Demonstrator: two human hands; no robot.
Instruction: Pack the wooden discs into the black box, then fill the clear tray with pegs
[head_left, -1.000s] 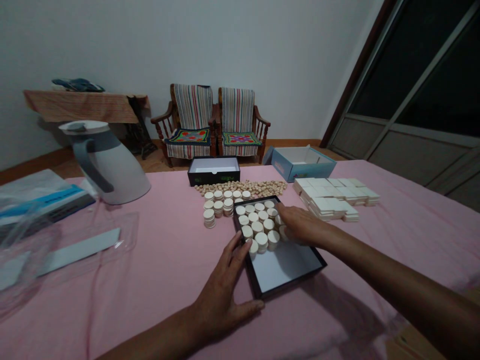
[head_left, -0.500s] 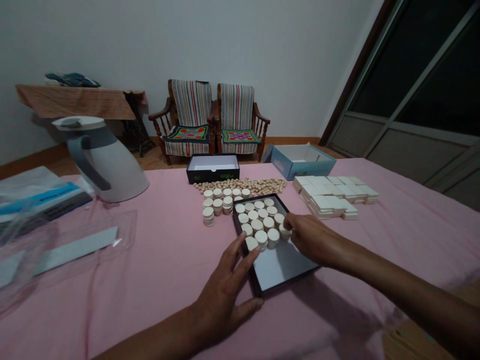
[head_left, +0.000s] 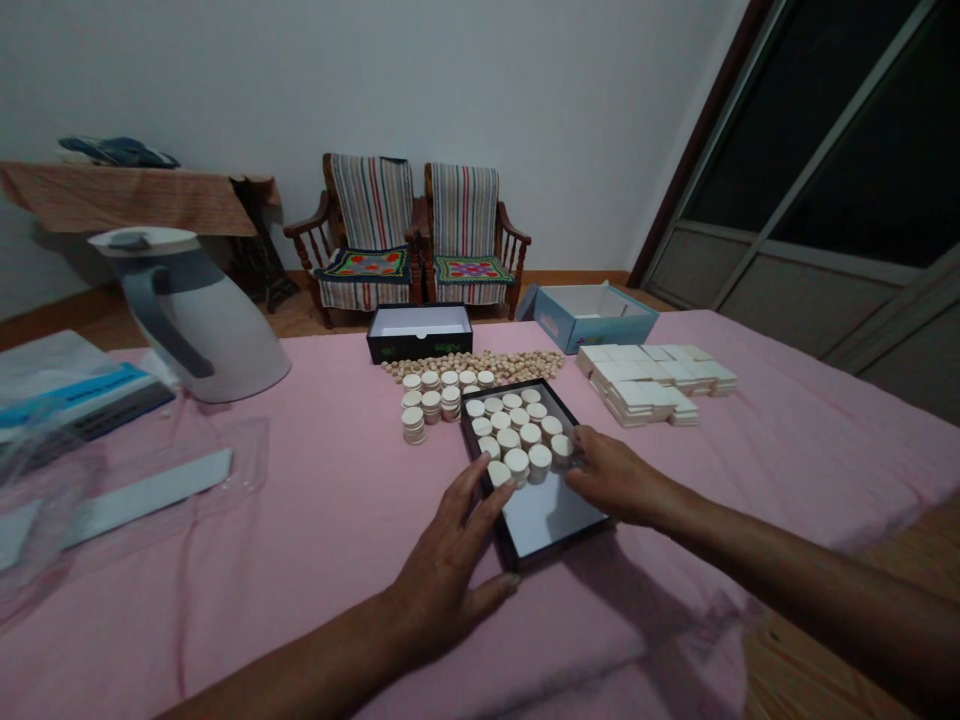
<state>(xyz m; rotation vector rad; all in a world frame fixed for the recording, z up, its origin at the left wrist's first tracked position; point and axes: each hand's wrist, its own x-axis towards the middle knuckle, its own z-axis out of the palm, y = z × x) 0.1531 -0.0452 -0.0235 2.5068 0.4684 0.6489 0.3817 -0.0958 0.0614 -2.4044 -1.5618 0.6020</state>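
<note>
- Table under pink cloth [head_left: 322, 520] fills the lower view.
- Two striped armchairs [head_left: 412, 235] stand against the back wall, well apart from the table.
- White jug [head_left: 202, 320] stands on the cloth, far left.
- Clear plastic sheet [head_left: 150, 480] lies flat in front of the jug.
- Black tray [head_left: 551, 510] with a white floor sits mid-table, turned slightly. The near half of its floor is bare.
- Blue box [head_left: 577, 335] is open at the far edge, right of centre.
- Pale square tiles [head_left: 652, 385] lie in low stacks just in front of the blue box.
- Small black box [head_left: 418, 347] is open at the far edge, behind the tray.
- Left hand [head_left: 450, 570] lies palm down on the cloth, fingers spread and gripping nothing. Its fingertips reach the tray's left rim, next to the nearest disc.
- Right hand [head_left: 611, 480] rests over the tray's right rim, fingers bent toward the disc rows. Cannot tell whether it holds a disc.
- Round wooden discs [head_left: 517, 430] stand in rows in the tray's far half, between the two hands.
- More disc stacks [head_left: 435, 395] stand on the cloth just beyond the tray's left corner.
- Small wooden beads [head_left: 495, 363] lie in a band between the disc stacks and the small black box.
</note>
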